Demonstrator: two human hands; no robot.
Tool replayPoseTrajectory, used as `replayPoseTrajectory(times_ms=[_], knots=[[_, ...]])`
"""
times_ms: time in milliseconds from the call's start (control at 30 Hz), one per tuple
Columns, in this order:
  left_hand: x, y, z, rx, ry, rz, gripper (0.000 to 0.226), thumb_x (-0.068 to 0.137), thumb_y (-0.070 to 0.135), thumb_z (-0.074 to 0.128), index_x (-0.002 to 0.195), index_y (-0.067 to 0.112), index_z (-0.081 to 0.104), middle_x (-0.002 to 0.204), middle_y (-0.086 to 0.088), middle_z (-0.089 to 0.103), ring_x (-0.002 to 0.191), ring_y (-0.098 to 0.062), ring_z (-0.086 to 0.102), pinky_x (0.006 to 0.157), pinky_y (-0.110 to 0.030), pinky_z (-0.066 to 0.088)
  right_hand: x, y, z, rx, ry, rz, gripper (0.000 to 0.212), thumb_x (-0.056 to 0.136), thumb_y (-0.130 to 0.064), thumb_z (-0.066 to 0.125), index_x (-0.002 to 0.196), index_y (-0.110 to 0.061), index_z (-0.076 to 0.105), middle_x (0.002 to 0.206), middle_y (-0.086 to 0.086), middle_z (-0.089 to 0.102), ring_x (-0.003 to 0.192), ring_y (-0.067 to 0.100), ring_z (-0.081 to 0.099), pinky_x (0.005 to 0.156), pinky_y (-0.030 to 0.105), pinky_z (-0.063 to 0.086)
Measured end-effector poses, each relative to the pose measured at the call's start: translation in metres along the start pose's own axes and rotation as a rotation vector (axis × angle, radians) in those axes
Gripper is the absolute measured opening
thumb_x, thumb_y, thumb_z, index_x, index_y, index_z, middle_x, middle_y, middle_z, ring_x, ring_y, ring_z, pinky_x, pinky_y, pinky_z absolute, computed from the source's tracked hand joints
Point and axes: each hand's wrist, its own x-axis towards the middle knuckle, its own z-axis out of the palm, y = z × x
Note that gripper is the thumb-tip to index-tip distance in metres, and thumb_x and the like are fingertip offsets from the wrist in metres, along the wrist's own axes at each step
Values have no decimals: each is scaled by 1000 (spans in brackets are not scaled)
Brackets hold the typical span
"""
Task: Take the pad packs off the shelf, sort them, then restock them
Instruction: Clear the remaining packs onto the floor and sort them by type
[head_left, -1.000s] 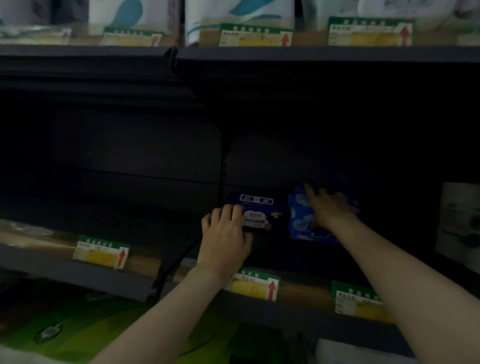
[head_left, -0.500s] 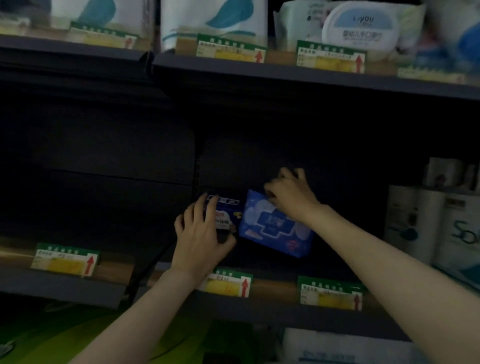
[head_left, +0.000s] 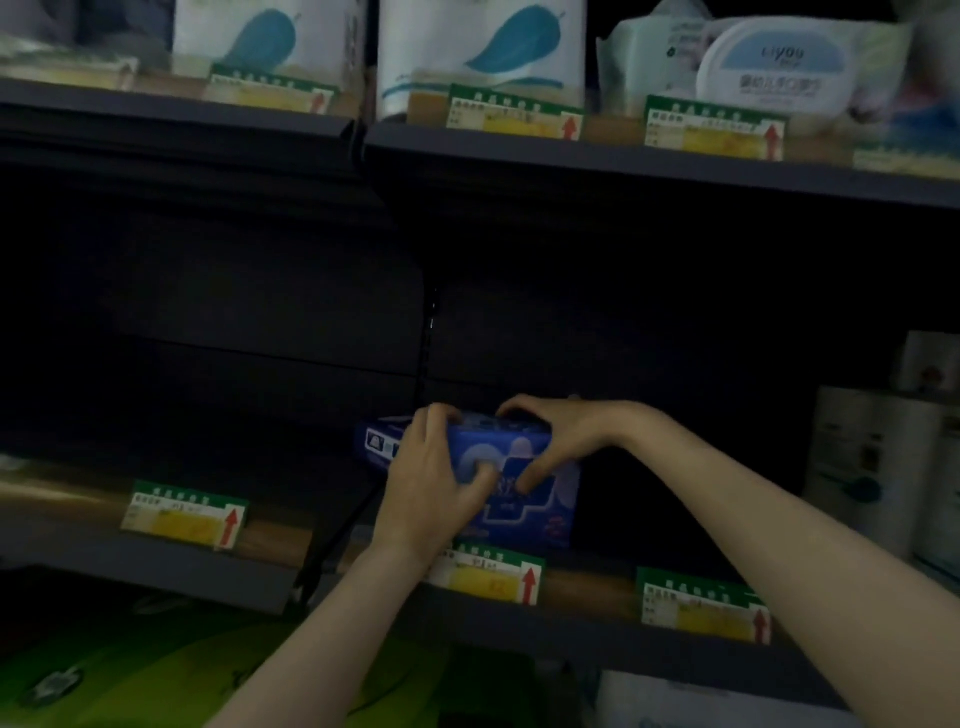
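A blue pad pack (head_left: 540, 499) stands upright at the front of the dark middle shelf (head_left: 582, 613). My left hand (head_left: 434, 478) grips its left side, thumb across the front. My right hand (head_left: 550, 436) grips its top right corner, fingers over the top and thumb on the front. A second, darker blue pack (head_left: 375, 444) with a white label sticks out behind my left hand, mostly hidden. The rest of this shelf is dark and looks bare.
Price tags (head_left: 488, 574) line the shelf edges. The upper shelf holds white tissue packs (head_left: 478, 47) and a wipes pack (head_left: 779, 62). White rolls (head_left: 883, 467) stand at the right. Green packaging (head_left: 130, 670) lies on the shelf below.
My right hand brought the light blue pack leftward in front of the darker one and stood it up. My left hand shifted from the darker pack onto this one. The view tilted up.
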Motion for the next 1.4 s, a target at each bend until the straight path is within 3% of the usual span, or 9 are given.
replayPoseTrajectory(times_ms=[200, 333, 467, 867, 1000, 1133, 1233, 1300, 1400], knots=[[-3, 2, 1, 245, 8, -93, 47, 90, 26, 53, 131, 12, 33, 130, -5, 37, 121, -23, 40, 94, -35, 41, -20, 27, -12, -255, 129, 322, 96, 62, -56, 78, 139, -33, 26, 142, 9, 36, 127, 32, 33, 101, 39, 32], [-1, -1, -3, 335, 26, -383, 45, 93, 30, 49, 131, 10, 33, 135, -11, 34, 126, -30, 31, 99, -46, 31, -32, 46, -19, -337, -33, 542, 101, 67, -62, 72, 146, -20, 24, 149, 5, 30, 133, 27, 34, 106, 36, 34], [3, -7, -5, 183, 122, -541, 38, 92, 17, 51, 125, 5, 37, 133, -18, 35, 123, -35, 33, 98, -50, 32, 7, -7, 0, -98, 235, 184, 71, 82, -58, 59, 138, -18, 39, 144, 6, 39, 129, 26, 39, 100, 33, 36], [3, -20, 5, 337, 52, -187, 86, 84, 18, 65, 149, 24, 9, 156, 2, 10, 144, -20, 7, 115, -43, 8, 55, -48, 11, 547, 172, 113, 39, 87, -45, 56, 111, -14, 61, 98, 5, 61, 77, 15, 57, 60, 23, 44], [1, -16, 7, 348, 100, -32, 79, 74, 27, 75, 141, 20, 34, 139, -3, 42, 133, -25, 33, 114, -45, 13, 14, -24, -19, 592, 106, 96, 27, 87, -41, 58, 104, -21, 61, 103, 6, 64, 90, 23, 62, 75, 31, 48], [0, -14, 6, 327, 193, -59, 64, 68, 23, 81, 121, 7, 51, 115, -15, 52, 109, -35, 50, 100, -47, 33, -11, 18, -31, 409, 324, 183, 67, 80, -53, 63, 135, -19, 47, 140, 1, 47, 128, 21, 44, 105, 31, 32], [-1, -12, 4, 305, 196, -83, 62, 70, 23, 79, 121, 6, 49, 116, -17, 50, 110, -35, 49, 98, -48, 33, -26, 48, -18, -5, -26, 528, 133, 40, -78, 73, 149, -23, 20, 154, 0, 25, 137, 23, 32, 113, 37, 28], [0, -13, 6, 323, 202, -20, 61, 68, 22, 80, 119, 6, 51, 113, -16, 52, 106, -35, 51, 95, -48, 36, -27, 55, -2, 2, -49, 597, 129, 46, -66, 81, 149, -21, 17, 153, 4, 26, 134, 26, 35, 109, 38, 34], [1, -15, 9, 329, 220, 22, 58, 70, 25, 80, 116, 5, 52, 111, -18, 53, 103, -37, 52, 92, -49, 38, -32, 44, 17, -198, 325, 564, 114, 63, -55, 78, 150, -25, 9, 153, 11, 20, 139, 32, 22, 112, 47, 21]])
